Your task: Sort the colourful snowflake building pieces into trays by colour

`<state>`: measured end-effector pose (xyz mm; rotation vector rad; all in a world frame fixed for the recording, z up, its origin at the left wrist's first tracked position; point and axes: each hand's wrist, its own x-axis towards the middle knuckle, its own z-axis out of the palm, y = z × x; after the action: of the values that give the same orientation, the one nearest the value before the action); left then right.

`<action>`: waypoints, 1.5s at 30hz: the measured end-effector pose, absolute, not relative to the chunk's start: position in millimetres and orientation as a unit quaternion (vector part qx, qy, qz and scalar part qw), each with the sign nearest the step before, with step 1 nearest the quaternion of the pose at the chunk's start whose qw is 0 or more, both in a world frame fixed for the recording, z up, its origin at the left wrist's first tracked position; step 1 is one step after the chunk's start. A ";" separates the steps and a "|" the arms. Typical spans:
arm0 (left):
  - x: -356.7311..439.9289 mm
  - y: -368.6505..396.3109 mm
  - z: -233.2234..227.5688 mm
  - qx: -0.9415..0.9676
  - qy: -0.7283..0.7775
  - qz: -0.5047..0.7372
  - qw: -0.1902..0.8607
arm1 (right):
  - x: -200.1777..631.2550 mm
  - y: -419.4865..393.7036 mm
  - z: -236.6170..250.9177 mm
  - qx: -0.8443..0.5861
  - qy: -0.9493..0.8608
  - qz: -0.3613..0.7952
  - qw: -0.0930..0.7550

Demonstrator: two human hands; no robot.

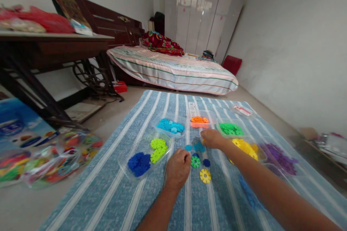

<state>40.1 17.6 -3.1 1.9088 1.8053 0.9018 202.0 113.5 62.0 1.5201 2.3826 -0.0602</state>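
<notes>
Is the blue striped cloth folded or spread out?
Spread out: the striped cloth lies flat on the floor under both hands.

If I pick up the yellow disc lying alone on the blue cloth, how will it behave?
The yellow disc looks like thin notched plastic, so probably light and stiff. Lying flat on the striped cloth, it seems unlikely to roll, though its low edge may be hard to pinch.

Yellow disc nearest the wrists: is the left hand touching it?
Apart. The head view shows striped cloth between the left hand and the yellow disc.
</notes>
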 end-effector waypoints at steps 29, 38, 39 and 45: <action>41.6 17.6 -1.1 0.680 0.637 0.321 0.169 | 220.6 18.6 71.1 0.609 0.780 -0.078 0.125; 42.1 16.2 -0.4 0.679 0.641 0.315 0.170 | 212.2 30.5 45.6 0.618 0.772 -0.097 0.109; 42.0 16.1 -0.7 0.680 0.640 0.316 0.168 | 213.4 31.6 44.9 0.620 0.771 -0.100 0.105; 42.0 15.4 -1.6 0.682 0.636 0.322 0.163 | 216.8 34.5 40.3 0.617 0.774 -0.130 0.061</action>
<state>42.0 15.4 -1.6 1.9456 1.8139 0.9189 216.8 34.5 40.3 1.8653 2.3422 -0.3928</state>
